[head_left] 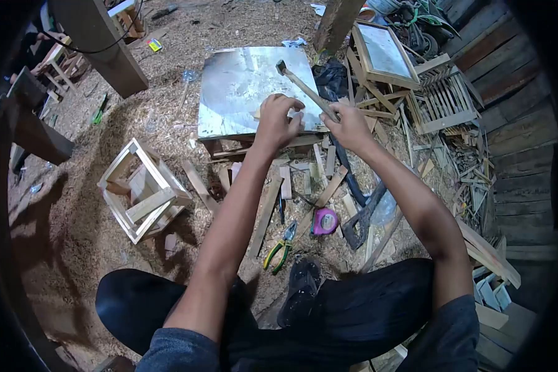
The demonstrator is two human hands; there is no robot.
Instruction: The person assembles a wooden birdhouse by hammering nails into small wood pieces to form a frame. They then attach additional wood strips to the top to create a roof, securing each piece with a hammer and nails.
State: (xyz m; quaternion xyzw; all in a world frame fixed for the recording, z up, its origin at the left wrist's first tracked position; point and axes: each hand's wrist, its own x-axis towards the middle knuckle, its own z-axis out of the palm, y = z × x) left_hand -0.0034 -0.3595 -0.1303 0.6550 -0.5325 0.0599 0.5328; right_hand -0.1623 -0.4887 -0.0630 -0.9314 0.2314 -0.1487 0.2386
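My right hand [348,128] is wrapped around the wooden handle of a hammer [310,92]. The hammer's dark head points up and away, above a low bench topped with a scratched metal sheet [229,93]. Over the near part of that sheet is my left hand [279,121], its fingers curved and a gap showing between them and the thumb. I make out nothing in its grasp. A small pale piece of wood peeks out beside the left hand, partly hidden by it.
A wooden frame [149,208] stands on sawdust at left. Pliers [281,248], a pink tape measure [324,221], a handsaw [359,223] and wood strips lie before my feet. A framed panel [384,53] and slatted wood [446,99] stand right. Posts [99,43] rise nearby.
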